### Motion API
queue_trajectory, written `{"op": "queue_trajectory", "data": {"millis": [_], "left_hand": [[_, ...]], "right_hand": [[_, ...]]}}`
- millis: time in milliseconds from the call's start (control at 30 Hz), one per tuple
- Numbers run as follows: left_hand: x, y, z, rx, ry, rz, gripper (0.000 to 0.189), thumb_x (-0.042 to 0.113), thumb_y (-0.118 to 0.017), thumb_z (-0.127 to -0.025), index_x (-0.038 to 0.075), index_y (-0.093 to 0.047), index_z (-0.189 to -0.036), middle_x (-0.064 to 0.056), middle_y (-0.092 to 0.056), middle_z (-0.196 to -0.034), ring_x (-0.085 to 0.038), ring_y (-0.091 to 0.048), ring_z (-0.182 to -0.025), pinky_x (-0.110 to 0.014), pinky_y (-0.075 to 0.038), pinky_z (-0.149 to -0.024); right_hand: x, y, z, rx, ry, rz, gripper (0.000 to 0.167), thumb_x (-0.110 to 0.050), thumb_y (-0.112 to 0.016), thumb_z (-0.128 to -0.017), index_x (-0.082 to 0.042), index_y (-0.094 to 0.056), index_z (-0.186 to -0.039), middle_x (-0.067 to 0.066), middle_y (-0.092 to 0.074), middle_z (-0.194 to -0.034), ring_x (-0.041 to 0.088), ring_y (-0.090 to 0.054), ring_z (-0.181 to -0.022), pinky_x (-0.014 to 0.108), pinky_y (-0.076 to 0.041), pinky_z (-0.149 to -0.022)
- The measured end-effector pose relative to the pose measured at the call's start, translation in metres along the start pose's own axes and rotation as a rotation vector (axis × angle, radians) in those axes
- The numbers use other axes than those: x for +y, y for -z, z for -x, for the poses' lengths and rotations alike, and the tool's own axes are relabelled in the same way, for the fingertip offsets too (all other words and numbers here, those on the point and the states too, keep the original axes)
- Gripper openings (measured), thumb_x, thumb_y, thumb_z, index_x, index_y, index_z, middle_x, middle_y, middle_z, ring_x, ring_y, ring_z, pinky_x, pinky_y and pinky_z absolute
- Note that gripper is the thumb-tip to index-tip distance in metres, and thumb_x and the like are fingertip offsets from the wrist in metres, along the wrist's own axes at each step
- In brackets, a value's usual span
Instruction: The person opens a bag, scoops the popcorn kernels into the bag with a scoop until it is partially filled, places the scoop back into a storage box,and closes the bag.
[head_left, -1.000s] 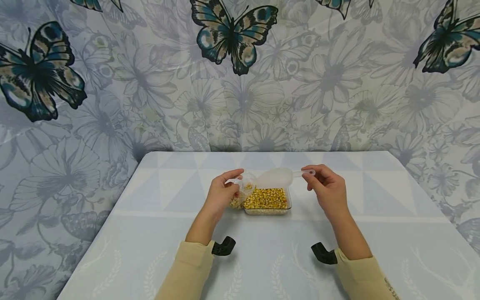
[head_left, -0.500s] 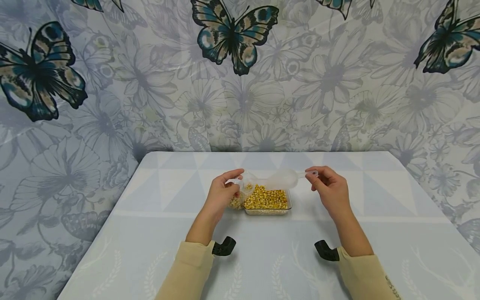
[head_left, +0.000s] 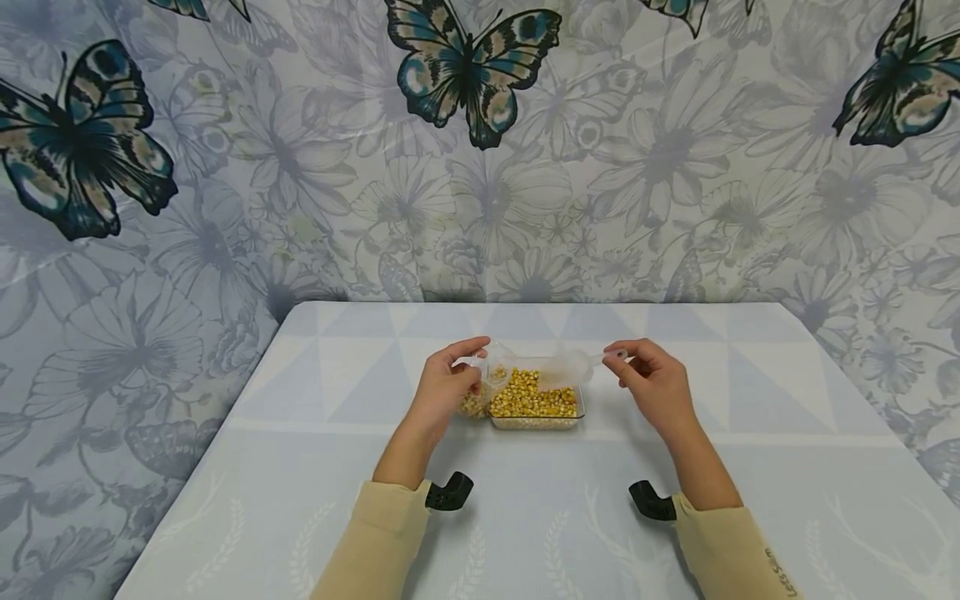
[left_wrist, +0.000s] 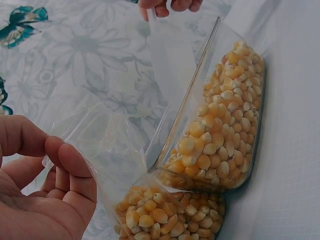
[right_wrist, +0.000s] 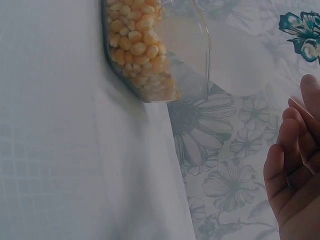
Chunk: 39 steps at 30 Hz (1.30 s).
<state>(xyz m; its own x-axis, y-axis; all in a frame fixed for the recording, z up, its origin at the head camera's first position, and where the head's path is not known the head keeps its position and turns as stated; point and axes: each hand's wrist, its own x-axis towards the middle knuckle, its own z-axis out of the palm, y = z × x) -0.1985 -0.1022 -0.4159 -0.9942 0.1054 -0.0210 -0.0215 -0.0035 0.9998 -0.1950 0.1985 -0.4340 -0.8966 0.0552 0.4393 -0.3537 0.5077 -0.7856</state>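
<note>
My left hand point(head_left: 446, 379) pinches the upper edge of a clear plastic bag point(left_wrist: 112, 135), which holds corn kernels point(left_wrist: 155, 215) at its bottom. Against the bag stands a rectangular glass container point(head_left: 537, 424), filled with yellow corn kernels point(head_left: 528, 398). Between thumb and fingers, my right hand point(head_left: 654, 383) grips the handle of a translucent white scoop point(head_left: 572, 367) from the right. The scoop's bowl overlaps the back right of the container, down at the kernels in the head view. In the right wrist view the scoop point(right_wrist: 240, 65) shows behind the glass wall.
A pale table point(head_left: 525, 525) with a triangle pattern bears the container and bag. Behind it hangs a floral cloth point(head_left: 480, 225) with butterflies. Black wrist mounts point(head_left: 450, 492) stick out from both sleeves point(head_left: 386, 521).
The scoop first shifted slightly right, then came back left and down to the kernels at the container's back right. My left hand and the bag have barely moved.
</note>
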Motion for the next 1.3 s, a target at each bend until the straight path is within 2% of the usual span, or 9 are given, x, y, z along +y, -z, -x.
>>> {"op": "queue_trajectory", "data": {"millis": [200, 533, 833, 1000, 1100, 1300], "left_hand": [[0.000, 0.000, 0.000, 0.006, 0.001, -0.002, 0.054, -0.009, -0.050, -0.087, 0.011, -0.063, -0.135, -0.013, -0.058, -0.123, -0.014, -0.045, -0.068, -0.029, -0.046, -0.065], [0.001, 0.000, 0.000, 0.000, 0.001, -0.002, 0.054, -0.009, -0.050, -0.087, 0.008, -0.060, -0.138, -0.012, -0.058, -0.125, -0.015, -0.045, -0.067, -0.030, -0.046, -0.065], [0.001, 0.000, 0.000, 0.003, 0.006, 0.002, 0.054, -0.009, -0.050, -0.087, 0.008, -0.061, -0.138, -0.014, -0.058, -0.125, -0.015, -0.045, -0.068, -0.030, -0.046, -0.066], [0.002, 0.000, 0.000, 0.008, 0.005, 0.005, 0.053, -0.009, -0.050, -0.088, 0.012, -0.064, -0.134, -0.017, -0.057, -0.127, -0.015, -0.045, -0.068, -0.030, -0.046, -0.065], [0.003, -0.001, 0.000, 0.012, 0.006, 0.006, 0.053, -0.008, -0.050, -0.087, 0.014, -0.065, -0.133, -0.014, -0.058, -0.125, -0.015, -0.046, -0.068, -0.030, -0.046, -0.065], [0.001, 0.000, -0.001, 0.015, 0.009, 0.001, 0.055, -0.010, -0.050, -0.087, 0.010, -0.062, -0.136, -0.017, -0.058, -0.126, -0.015, -0.046, -0.068, -0.029, -0.046, -0.064]], "right_hand": [[0.000, -0.004, 0.001, -0.010, 0.068, 0.047, 0.014, -0.016, -0.073, -0.091, -0.012, -0.074, -0.103, -0.001, -0.062, -0.084, 0.007, -0.055, -0.059, 0.019, -0.044, -0.052], [0.004, -0.009, 0.002, -0.048, 0.119, 0.091, 0.013, -0.013, -0.075, -0.088, -0.012, -0.074, -0.101, 0.001, -0.064, -0.085, 0.005, -0.052, -0.056, 0.019, -0.044, -0.050], [0.009, -0.011, 0.003, -0.129, 0.064, 0.122, 0.015, -0.018, -0.075, -0.089, -0.014, -0.073, -0.103, 0.002, -0.063, -0.083, 0.005, -0.052, -0.057, 0.024, -0.044, -0.048], [0.011, -0.010, 0.003, -0.147, 0.052, 0.121, 0.015, -0.018, -0.075, -0.088, -0.014, -0.073, -0.103, 0.003, -0.064, -0.081, 0.007, -0.052, -0.057, 0.025, -0.043, -0.048], [0.013, -0.010, 0.003, -0.167, 0.034, 0.125, 0.016, -0.019, -0.075, -0.088, -0.014, -0.073, -0.103, 0.003, -0.066, -0.083, 0.007, -0.053, -0.059, 0.024, -0.044, -0.050], [0.016, -0.012, 0.005, -0.223, -0.009, 0.145, 0.016, -0.022, -0.075, -0.089, -0.015, -0.073, -0.102, 0.004, -0.069, -0.090, 0.008, -0.055, -0.063, 0.024, -0.047, -0.055]]}}
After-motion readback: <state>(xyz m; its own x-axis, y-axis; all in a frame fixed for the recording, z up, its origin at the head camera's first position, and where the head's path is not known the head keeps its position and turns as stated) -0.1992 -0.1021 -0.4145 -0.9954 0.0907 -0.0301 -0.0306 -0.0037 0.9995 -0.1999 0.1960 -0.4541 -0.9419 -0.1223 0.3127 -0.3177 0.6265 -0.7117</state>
